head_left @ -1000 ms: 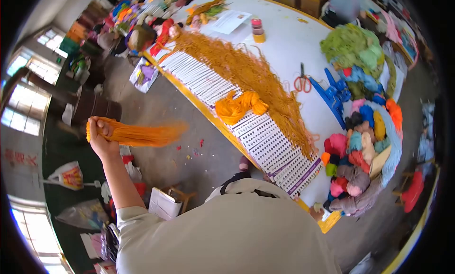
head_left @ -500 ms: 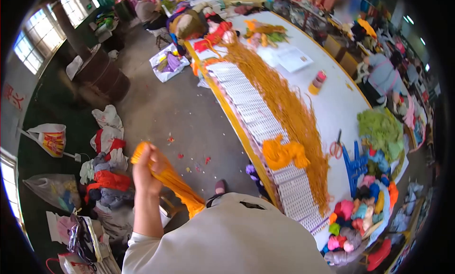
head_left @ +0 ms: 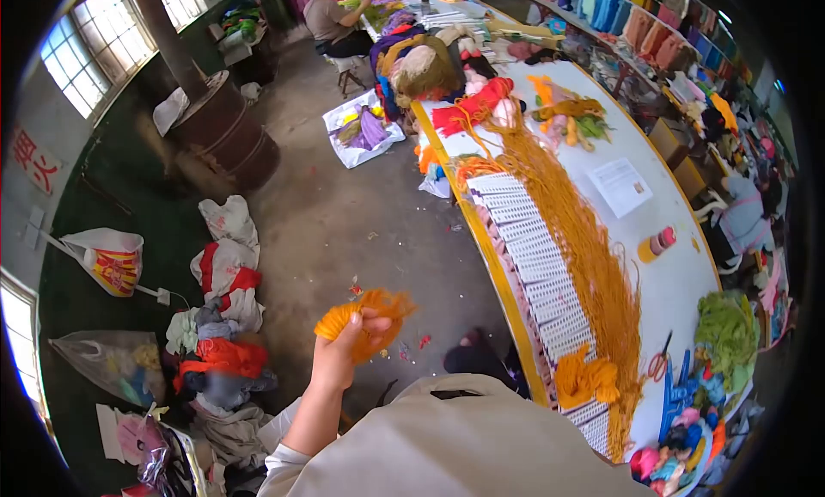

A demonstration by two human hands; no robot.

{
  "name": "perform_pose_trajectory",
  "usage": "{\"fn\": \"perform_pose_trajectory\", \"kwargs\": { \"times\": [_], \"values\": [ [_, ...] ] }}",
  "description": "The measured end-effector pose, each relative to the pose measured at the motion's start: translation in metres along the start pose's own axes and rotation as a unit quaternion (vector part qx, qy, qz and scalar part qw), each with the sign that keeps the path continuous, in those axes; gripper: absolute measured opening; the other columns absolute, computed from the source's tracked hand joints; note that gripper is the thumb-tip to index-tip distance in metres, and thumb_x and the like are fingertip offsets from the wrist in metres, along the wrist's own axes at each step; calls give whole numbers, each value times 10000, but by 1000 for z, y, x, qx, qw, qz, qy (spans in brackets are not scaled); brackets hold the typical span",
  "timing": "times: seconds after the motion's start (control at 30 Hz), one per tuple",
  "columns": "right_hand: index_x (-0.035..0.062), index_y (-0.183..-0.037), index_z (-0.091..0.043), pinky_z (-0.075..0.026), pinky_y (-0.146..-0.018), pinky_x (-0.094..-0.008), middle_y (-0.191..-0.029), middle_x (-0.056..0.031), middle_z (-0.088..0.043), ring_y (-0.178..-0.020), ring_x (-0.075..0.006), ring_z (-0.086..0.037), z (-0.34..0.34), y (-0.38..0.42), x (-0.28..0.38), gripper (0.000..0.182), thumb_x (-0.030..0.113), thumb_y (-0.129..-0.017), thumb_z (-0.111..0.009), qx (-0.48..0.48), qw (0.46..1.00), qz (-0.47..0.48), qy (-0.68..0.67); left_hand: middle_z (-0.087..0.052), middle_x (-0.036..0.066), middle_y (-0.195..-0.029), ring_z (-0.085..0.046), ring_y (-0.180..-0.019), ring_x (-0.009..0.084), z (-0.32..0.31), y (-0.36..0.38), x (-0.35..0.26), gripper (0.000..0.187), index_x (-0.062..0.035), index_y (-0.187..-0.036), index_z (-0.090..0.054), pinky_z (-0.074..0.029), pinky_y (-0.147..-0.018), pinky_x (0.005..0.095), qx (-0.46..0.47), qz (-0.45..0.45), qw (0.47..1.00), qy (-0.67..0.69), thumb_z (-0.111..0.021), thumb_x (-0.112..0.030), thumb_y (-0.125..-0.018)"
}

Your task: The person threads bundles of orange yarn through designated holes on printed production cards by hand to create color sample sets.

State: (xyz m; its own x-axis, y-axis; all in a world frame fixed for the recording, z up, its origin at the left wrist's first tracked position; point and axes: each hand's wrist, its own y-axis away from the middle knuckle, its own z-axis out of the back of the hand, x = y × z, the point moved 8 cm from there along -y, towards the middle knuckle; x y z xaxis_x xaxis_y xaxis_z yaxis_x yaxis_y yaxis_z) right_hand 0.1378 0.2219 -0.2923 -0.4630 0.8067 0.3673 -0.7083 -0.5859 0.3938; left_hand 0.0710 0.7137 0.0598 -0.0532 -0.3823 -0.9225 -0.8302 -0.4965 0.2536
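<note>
My left hand (head_left: 340,354) is raised in front of my body, above the floor beside the table. Its fingers are wrapped round a skein of orange yarn (head_left: 388,318), with loose strands fanning out to the right. My right hand is out of the picture. On the table to the right, a second bundle of orange yarn (head_left: 586,378) lies across a row of white cards with dark marks (head_left: 540,258). Long golden-brown yarn strands (head_left: 563,213) stretch beside the cards.
The white table (head_left: 612,136) has a yellow edge. On it are scissors (head_left: 658,365), a yarn cone (head_left: 656,244), a paper sheet (head_left: 620,187) and green yarn (head_left: 726,329). A rusty barrel (head_left: 225,131) and cloth piles (head_left: 228,359) stand left. A person (head_left: 331,24) sits far off.
The yarn, stretched down towards my body before, is now bunched up in my left hand. That hand appears further right and lower, and the view has shifted, showing more of the table's far end.
</note>
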Motion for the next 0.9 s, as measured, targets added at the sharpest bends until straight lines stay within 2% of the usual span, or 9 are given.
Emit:
{"fn": "perform_pose_trajectory", "kwargs": {
  "times": [0.17, 0.2, 0.23, 0.27, 0.3, 0.4, 0.53, 0.77, 0.9],
  "values": [
    [48, -1241, -528, -516, -829, -479, -951, -241, -667, -910, -385, -659, 48, -82, 45, 468, 211, -820, -647, 146, 977, 148, 46, -657, 126, -1141, -619, -978, 191, -48, -117, -29, 365, 5, -1202, -574, -500, -854, 353, 96, 7, 995, 22, -521, -290, -994],
    [79, -1252, -522, -508, -823, -498, -891, -246, -665, -943, -401, -643, 127, -119, 77, 403, 190, -866, -553, 164, 984, -61, -25, -624, 131, -1226, -600, -1084, 207, -61, -140, -35, 393, 6, -1248, -555, -490, -906, 375, 128, 8, 992, 0, -519, -293, -995],
    [66, -1239, -524, -503, -821, -494, -983, -239, -659, -944, -406, -633, 239, -153, 147, 371, 149, -878, -528, 97, 987, -125, 0, -582, 124, -1290, -542, -1177, 219, -75, -159, -46, 426, 4, -1282, -533, -453, -967, 397, 138, 8, 990, 1, -520, -310, -994],
    [56, -1254, -516, -508, -806, -475, -1101, -224, -628, -950, -408, -612, 281, -192, 168, 383, 90, -872, -513, -109, 994, 24, -3, -541, 116, -1353, -485, -1271, 232, -91, -177, -60, 461, 3, -1315, -512, -416, -1027, 419, 153, 4, 988, 2, -521, -327, -992],
    [47, -1229, -540, -525, -757, -377, -1135, -152, -621, -927, -306, -627, 348, -205, 210, 338, 84, -893, -551, -293, 937, 169, -91, -495, 115, -1403, -416, -1339, 247, -103, -193, -71, 481, -4, -1338, -494, -334, -1101, 438, 172, 10, 985, 13, -518, -337, -991],
    [34, -1183, -576, -492, -683, -250, -1058, -44, -616, -822, -118, -596, 428, -263, 285, 305, 76, -887, -637, -124, 806, 150, -558, -477, 134, -1422, -485, -1260, 257, -139, -235, -93, 538, 11, -1327, -507, -385, -1057, 420, 200, 6, 976, 84, -566, -374, -957],
    [39, -1059, -618, -466, -709, -208, -923, 5, -598, -753, -62, -565, 482, -309, 339, 186, 65, -881, -667, -106, 765, 187, -607, -458, 153, -1432, -421, -1325, 267, -182, -277, -98, 555, 20, -1329, -507, -338, -1098, 438, 278, 17, 956, 93, -568, -383, -953],
    [40, -953, -582, -432, -593, -205, -933, -1, -614, -671, -54, -517, 495, -357, 295, 73, 99, -929, -617, -129, 607, 72, -781, -631, 97, -1187, -607, -1013, 180, -224, -365, -77, 387, 30, -1235, -577, -489, -897, 338, 339, 95, 931, 98, -552, -262, -982],
    [66, -973, -577, -393, -522, -204, -870, -5, -620, -588, -57, -471, 505, -387, 285, 95, 141, -933, -619, -233, 620, 28, -749, -633, 134, -1203, -641, -957, 185, -245, -418, -77, 409, 37, -1219, -575, -528, -817, 333, 403, 86, 911, 20, -608, -267, -947]
  ]
}}
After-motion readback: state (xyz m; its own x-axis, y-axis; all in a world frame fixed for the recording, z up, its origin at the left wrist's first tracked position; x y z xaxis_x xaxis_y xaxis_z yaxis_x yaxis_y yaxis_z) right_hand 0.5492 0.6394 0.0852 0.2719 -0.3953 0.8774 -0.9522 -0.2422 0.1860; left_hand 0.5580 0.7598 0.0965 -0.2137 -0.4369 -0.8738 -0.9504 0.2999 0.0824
